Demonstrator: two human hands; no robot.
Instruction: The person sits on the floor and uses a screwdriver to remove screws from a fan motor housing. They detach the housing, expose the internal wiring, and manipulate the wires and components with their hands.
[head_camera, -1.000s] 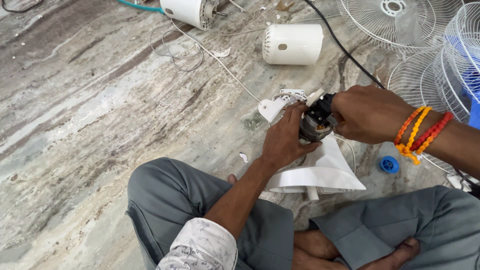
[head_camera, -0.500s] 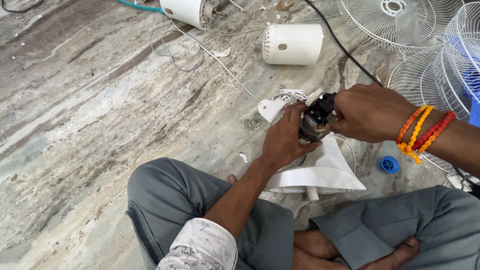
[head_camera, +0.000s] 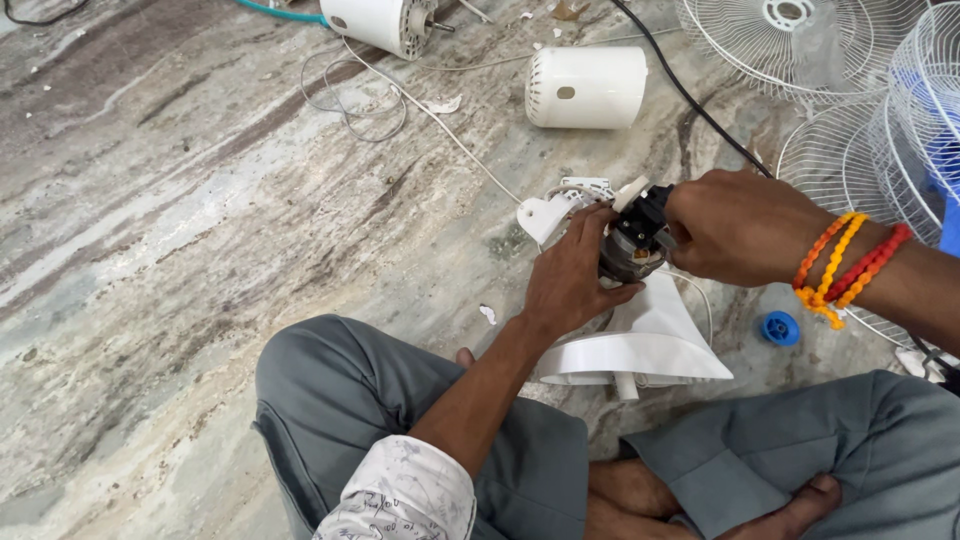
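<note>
Here the left hand (head_camera: 570, 285) and right hand (head_camera: 735, 225) both grip the motor (head_camera: 632, 245) above the white base (head_camera: 645, 340); bare floor (head_camera: 180, 230) opens leftward, grilles (head_camera: 850, 120) crowd the right.

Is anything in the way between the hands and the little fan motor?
Nothing visible is. The left hand and right hand both already grip the small motor, above the white fan base.

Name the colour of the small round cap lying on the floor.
Blue: the small round cap, clearest in the head view.
</note>
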